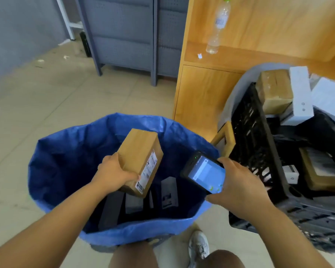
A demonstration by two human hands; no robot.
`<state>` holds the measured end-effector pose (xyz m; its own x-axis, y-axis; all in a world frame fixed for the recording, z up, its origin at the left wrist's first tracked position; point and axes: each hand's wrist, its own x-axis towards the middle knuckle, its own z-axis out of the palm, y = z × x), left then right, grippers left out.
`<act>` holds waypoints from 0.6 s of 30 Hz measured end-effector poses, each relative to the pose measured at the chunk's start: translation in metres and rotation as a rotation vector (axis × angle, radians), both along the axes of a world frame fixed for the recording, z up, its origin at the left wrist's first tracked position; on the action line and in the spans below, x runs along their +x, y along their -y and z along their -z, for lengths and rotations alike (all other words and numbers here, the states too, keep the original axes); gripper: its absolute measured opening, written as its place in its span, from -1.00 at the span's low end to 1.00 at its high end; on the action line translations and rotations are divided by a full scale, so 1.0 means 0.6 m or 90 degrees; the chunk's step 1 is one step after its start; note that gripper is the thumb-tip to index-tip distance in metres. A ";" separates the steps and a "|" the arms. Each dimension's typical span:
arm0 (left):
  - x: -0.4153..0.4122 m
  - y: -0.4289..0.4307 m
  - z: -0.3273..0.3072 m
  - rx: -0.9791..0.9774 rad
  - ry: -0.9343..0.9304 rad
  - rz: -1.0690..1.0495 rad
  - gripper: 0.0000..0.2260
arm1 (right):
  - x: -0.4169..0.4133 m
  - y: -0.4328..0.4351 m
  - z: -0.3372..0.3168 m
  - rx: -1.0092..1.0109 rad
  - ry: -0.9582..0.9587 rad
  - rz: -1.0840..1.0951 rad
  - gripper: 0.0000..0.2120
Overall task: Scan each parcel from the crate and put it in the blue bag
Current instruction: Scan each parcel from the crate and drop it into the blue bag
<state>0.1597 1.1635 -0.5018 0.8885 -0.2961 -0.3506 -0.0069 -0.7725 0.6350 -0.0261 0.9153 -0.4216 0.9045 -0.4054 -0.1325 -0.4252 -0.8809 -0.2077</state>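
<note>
One parcel (141, 151) in left hand (114, 171), scanner (205, 171) in right hand (240, 182).

Left hand (113, 171) grips parcel (140, 149) — right hand (238, 182) grips scanner (204, 171), arms forward

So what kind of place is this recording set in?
Likely a parcel sorting or pickup depot: a black crate of parcels, a handheld scanner in the right hand beside the labelled cardboard parcel in the left hand, and a blue bag with more inside.
</note>
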 end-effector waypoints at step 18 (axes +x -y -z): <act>0.092 0.061 0.376 0.423 -0.179 0.522 -0.14 | 0.181 0.021 0.200 -0.013 -0.196 -0.100 -0.20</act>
<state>0.2146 1.1271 -0.7272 0.3703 -0.4374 -0.8195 -0.5957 -0.7887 0.1518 0.0827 0.9026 -0.5417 0.8746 -0.2698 -0.4028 -0.3244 -0.9431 -0.0725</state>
